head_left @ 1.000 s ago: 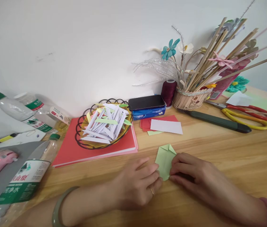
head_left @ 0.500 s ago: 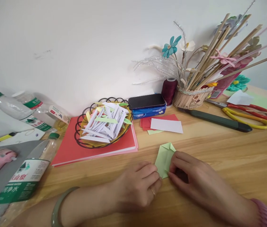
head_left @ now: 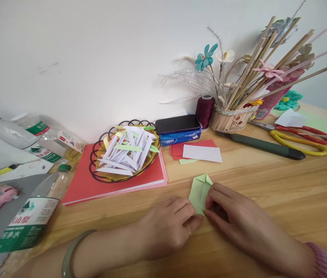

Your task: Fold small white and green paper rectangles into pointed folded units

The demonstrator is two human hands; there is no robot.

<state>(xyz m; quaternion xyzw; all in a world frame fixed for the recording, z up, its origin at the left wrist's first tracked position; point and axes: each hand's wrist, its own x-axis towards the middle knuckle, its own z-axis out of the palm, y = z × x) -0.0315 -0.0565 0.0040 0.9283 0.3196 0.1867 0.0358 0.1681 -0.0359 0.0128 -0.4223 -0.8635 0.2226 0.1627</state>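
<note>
Both hands, left hand (head_left: 166,227) and right hand (head_left: 238,220), press closed fingers on the light, easily creased, folded pale-green paper (head_left: 198,190) at its lower edges, flat on the wooden surface (head_left: 267,185).

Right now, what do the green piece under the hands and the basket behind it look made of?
The green piece looks like thin matte paper: it shows sharp creases and a folded point. The basket looks like dark coated wire, bent in open loops, with folded paper strips inside. Both hands press the paper.
</note>
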